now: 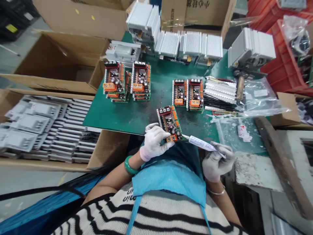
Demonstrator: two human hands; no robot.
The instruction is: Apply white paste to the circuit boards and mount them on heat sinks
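On my green bench mat [158, 94], my left hand [154, 142] grips a circuit board [170, 124], and my right hand [216, 161] grips a white tube [201, 143].

This is a factory workshop for electronics, by the look of it. From here I can see a green-matted desk [156, 98] stacked with circuit boards [141, 81], their capacitors and orange connectors showing, while rows of finned aluminium heat sinks [193, 49] stand along its far side. Open cardboard cartons [49, 58] crowd in on the left, one packed with grey metal parts [31, 122]. Red plastic crates [283, 62] are stacked to the right, clear plastic bags [261, 98] lie about, and a plain grey floor [17, 62] shows beyond the cartons.
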